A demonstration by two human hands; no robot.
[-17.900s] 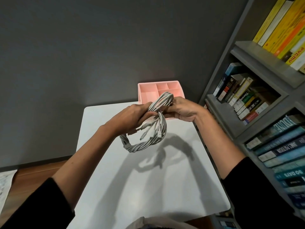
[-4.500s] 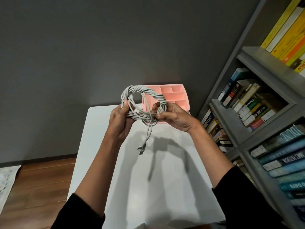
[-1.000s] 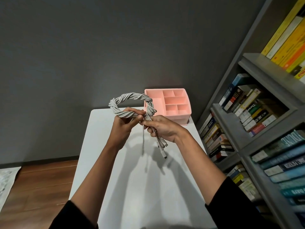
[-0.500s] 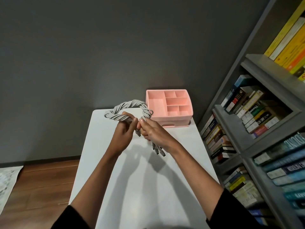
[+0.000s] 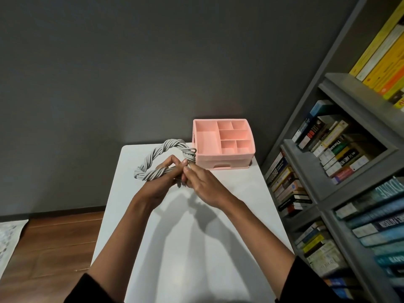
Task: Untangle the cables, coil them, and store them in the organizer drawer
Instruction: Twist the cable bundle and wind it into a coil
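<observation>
Bookshelf (image 5: 302,177), middle compartment: dark-green spine (image 5: 335,147) reads "Thesa", rest cut off. Lower compartment, at right edge: teal spine (image 5: 391,188), large letters ending "DONE". Blue spine (image 5: 384,225) below it: "PATTERSON", upside down. Other spines too small or blurred to read.
</observation>
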